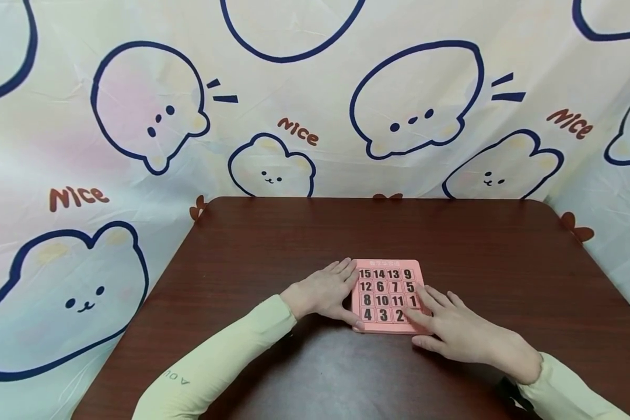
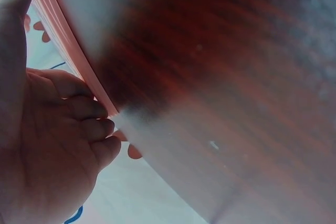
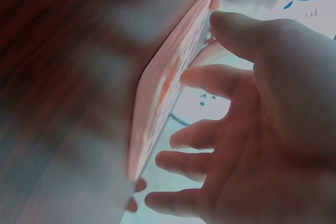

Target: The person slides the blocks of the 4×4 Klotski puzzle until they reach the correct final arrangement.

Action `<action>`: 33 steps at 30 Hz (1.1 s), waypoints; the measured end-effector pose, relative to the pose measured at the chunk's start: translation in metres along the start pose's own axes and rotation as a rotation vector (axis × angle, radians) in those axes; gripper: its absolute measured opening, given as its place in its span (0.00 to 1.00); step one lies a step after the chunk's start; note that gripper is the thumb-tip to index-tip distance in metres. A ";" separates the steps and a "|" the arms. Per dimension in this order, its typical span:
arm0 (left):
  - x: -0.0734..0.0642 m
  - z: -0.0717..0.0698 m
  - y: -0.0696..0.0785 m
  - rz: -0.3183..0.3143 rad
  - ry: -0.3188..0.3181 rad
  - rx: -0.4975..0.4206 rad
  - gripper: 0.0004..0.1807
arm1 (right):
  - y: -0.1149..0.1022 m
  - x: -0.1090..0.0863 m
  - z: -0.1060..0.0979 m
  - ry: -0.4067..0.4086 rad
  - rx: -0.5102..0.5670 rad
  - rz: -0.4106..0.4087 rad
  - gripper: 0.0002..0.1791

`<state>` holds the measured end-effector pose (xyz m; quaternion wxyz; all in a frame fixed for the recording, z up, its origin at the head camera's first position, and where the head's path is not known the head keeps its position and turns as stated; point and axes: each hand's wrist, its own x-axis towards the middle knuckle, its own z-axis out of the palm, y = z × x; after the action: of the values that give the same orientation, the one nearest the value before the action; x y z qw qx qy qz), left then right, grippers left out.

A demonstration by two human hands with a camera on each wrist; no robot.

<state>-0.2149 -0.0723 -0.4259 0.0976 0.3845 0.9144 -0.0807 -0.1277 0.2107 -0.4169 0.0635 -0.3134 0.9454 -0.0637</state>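
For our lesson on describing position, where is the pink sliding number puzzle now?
In the head view, the pink sliding number puzzle lies on the brown table, right of and below centre, between the left hand and the right hand.

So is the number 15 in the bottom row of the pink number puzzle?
No, the 15 tile sits at the left end of the pink sliding number puzzle's top row.

Free tabletop [image 1: 294,233] lies above and below the pink puzzle [image 1: 382,301], right of frame centre; left grip [image 1: 326,293] and right grip [image 1: 458,331] block its sides.
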 end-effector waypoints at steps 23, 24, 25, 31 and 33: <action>0.000 0.002 0.000 0.003 0.016 0.040 0.68 | -0.012 0.002 0.012 -0.010 -0.021 -0.087 0.28; 0.000 0.002 0.000 0.003 0.015 0.040 0.68 | -0.011 0.002 0.012 -0.017 -0.013 -0.079 0.29; 0.000 0.002 0.000 0.004 0.014 0.041 0.68 | -0.011 0.001 0.012 -0.020 -0.007 -0.071 0.29; 0.001 0.002 0.000 0.000 0.007 0.038 0.69 | -0.003 -0.004 0.011 -0.021 -0.004 -0.045 0.30; 0.002 0.002 0.000 -0.002 0.008 0.036 0.69 | -0.001 -0.007 0.010 0.002 -0.026 -0.047 0.30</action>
<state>-0.2159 -0.0715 -0.4281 0.0867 0.3855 0.9136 -0.0959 -0.1201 0.2136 -0.4263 0.0569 -0.3361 0.9386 -0.0535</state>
